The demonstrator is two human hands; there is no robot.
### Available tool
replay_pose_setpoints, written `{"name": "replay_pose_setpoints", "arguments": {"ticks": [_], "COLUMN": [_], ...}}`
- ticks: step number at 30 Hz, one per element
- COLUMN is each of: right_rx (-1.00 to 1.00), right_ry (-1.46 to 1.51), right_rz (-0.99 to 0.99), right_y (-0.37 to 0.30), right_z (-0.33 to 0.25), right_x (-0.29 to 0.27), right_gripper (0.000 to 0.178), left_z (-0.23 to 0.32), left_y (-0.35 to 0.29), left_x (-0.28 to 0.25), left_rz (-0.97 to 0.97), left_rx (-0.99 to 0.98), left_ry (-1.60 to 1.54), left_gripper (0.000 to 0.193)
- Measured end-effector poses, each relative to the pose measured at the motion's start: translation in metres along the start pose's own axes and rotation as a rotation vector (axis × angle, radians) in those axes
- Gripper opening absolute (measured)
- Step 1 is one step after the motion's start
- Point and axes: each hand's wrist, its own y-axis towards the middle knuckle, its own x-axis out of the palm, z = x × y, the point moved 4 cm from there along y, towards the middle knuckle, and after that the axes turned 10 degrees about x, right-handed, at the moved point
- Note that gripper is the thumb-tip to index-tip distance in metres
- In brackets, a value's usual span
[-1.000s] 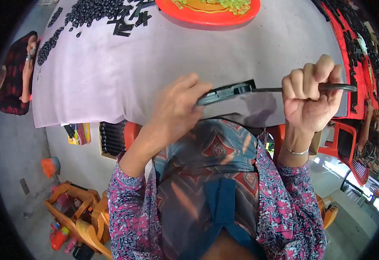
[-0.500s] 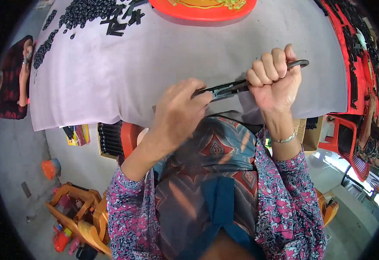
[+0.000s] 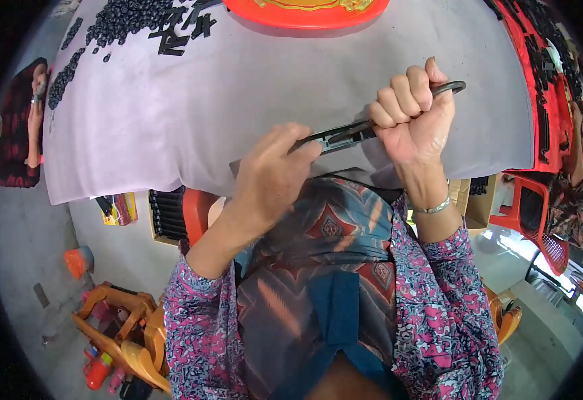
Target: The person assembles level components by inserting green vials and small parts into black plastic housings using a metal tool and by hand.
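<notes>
My left hand (image 3: 271, 170) is closed around one end of a long, narrow black channel-shaped piece (image 3: 353, 142), held above the near edge of the cloth-covered table. My right hand (image 3: 411, 117) is a fist, palm side up, around a dark metal tool (image 3: 453, 87) whose rounded loop sticks out beyond the thumb. A slim part of the tool seems to lie in the channel between my hands. The tool's full shape is hidden by my fingers, and so is the left end of the black piece.
Small black round parts (image 3: 128, 23) and short black strips (image 3: 173, 41) lie at the far left of the table (image 3: 191, 107). A red tray (image 3: 305, 19) with yellowish pieces stands at the back. Boxes (image 3: 167, 215), a red chair (image 3: 531, 207) and other people flank the table.
My right hand and the tool have shifted slightly left and away from me. My left hand keeps its hold on the black piece, nearly in place.
</notes>
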Motion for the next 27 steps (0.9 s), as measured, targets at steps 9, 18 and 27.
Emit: {"name": "replay_pose_setpoints", "arguments": {"ticks": [9, 18, 27], "right_rx": [0.025, 0.068, 0.036], "right_ry": [-0.001, -0.052, -0.096], "right_rz": [-0.011, -0.097, -0.01], "right_y": [0.005, 0.013, 0.015], "right_z": [0.004, 0.009, 0.009], "right_x": [-0.004, -0.005, 0.0], "right_gripper": [0.053, 0.053, 0.052], "left_z": [0.001, 0.001, 0.001], "left_y": [0.0, -0.001, 0.0], "left_x": [0.001, 0.003, 0.005], "left_rz": [0.002, 0.032, 0.083], "left_rx": [0.016, 0.069, 0.099], "left_ry": [-0.034, 0.023, 0.033], "left_gripper": [0.017, 0.016, 0.016]}}
